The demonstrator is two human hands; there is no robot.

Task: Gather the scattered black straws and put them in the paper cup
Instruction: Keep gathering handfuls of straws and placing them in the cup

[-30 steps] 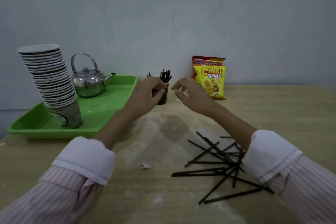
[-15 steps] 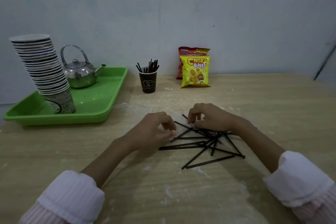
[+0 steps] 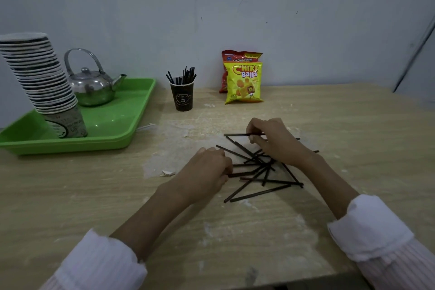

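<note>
My right fingers (image 3: 256,125) pinch one black straw (image 3: 235,134); my left fingers (image 3: 219,155) curl round another's end in the scattered pile (image 3: 259,193), nearer me than the paper cup (image 3: 181,97).

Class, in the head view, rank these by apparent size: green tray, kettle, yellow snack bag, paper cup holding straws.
1. green tray
2. kettle
3. yellow snack bag
4. paper cup
The kettle and the bag look fairly close in size. The tray's near end sits closer to the camera.
</note>
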